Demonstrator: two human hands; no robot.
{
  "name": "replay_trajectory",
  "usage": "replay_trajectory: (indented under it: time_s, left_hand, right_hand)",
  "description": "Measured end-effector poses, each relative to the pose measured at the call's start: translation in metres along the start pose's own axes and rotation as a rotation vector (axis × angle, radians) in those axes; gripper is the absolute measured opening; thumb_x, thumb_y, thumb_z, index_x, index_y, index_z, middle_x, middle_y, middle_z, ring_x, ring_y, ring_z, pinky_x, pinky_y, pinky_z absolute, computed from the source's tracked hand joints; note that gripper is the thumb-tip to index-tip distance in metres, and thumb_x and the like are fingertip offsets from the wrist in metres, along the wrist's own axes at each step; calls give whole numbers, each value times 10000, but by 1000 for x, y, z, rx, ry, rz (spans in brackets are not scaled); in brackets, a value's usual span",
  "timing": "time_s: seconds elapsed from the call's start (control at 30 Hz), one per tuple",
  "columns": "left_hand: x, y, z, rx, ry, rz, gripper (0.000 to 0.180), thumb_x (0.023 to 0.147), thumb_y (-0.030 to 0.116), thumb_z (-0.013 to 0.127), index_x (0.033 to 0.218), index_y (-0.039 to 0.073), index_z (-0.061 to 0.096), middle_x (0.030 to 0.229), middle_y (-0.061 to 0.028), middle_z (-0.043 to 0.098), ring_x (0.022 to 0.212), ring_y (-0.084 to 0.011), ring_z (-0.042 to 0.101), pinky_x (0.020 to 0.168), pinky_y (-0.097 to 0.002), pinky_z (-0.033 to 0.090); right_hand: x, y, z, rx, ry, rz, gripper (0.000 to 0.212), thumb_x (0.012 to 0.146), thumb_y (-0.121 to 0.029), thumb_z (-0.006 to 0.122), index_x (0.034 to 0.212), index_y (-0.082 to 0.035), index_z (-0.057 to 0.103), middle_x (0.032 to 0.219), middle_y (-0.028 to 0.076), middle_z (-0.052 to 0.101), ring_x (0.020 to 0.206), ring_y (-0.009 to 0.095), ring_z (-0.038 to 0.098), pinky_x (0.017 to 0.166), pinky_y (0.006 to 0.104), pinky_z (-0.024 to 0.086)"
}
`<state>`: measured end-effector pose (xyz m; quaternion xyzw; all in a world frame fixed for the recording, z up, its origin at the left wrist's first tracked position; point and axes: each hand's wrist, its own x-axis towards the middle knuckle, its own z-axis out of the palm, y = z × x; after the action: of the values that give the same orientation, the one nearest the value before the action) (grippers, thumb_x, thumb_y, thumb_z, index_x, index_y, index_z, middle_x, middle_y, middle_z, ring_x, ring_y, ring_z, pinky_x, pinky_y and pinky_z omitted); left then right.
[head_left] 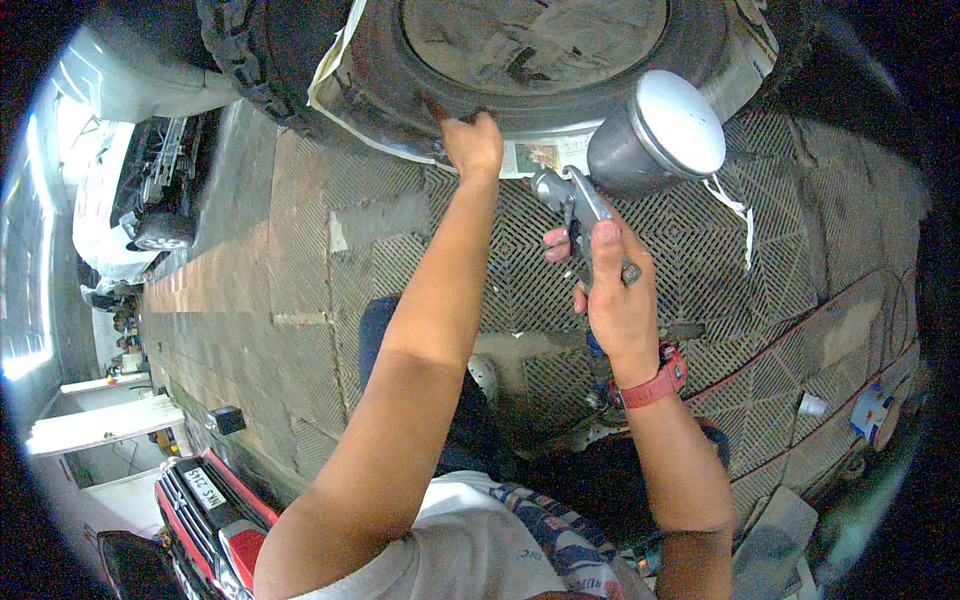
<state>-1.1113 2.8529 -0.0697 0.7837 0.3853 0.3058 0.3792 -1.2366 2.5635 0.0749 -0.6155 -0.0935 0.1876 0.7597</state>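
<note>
Closest to my lens came the pale shirt (435, 545), and past it reached the bare left forearm (440, 280). From my far-off seat I had the right hand (622, 305) wrapped around the spray gun (587, 205), thumb over the back of its body, and its grey cup (625, 155) just ahead and to the right of the grip, lid toward me. Held high like that, I reckoned, the cup could feed downward without slopping. A white strip (735, 208) dangled from it, right of the grip.

Over to the left hand (475, 145), ahead and left of the gun: fingers at the lower edge of the dark wheel (510, 108), perhaps to steady it; whether they pinched anything, I couldn't tell. Newspaper (545, 157) skirted that edge, presumably as a shield.

Now the edges! The cup overlapped the paper's border in my view, so forward room looked tight. Right of the grip, patterned floor (690, 245) gave space as far as a thin red hose (760, 350); well left, it ran toward a white car (105, 200).
</note>
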Motion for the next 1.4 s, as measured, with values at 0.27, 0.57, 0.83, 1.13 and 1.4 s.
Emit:
replay_trajectory:
  time_s: [0.27,0.57,0.83,1.13,1.4]
  left_hand:
    - [-7,22,0,-37,186,59,363,813,152,684,1045,-126,680,1119,-348,740,1109,-529,695,1024,-539,508]
    - [-8,26,-1,-20,107,-29,409,810,140,663,1127,-117,668,1170,-341,737,1151,-537,681,1041,-522,509]
    - [2,10,6,-23,192,73,479,839,151,658,1241,-109,645,1274,-343,707,1235,-529,652,1082,-512,494]
    - [-5,22,-5,61,121,-28,476,863,219,694,1182,-127,622,1229,-376,704,1215,-539,658,1070,-530,501]
    - [-26,47,-17,141,29,-46,445,843,234,691,1107,-124,679,1153,-380,725,1154,-536,687,1033,-540,523]
  right_hand:
    - [1,1,1,-35,17,6,566,1151,-478,499,1496,-49,627,1015,101,790,859,148,706,802,328,547]
    - [2,1,0,-34,8,6,577,1150,-489,490,1491,-46,633,990,114,789,852,156,715,801,333,553]
    - [1,-4,1,-27,4,14,603,1144,-520,490,1500,-54,628,988,88,784,845,137,695,775,309,540]
    - [-2,-5,-1,-17,10,16,599,1144,-518,497,1498,-53,626,999,76,778,856,122,686,768,302,528]
    - [-3,-5,-2,-18,17,-3,579,1149,-492,497,1493,-45,627,997,87,776,851,137,699,791,314,540]
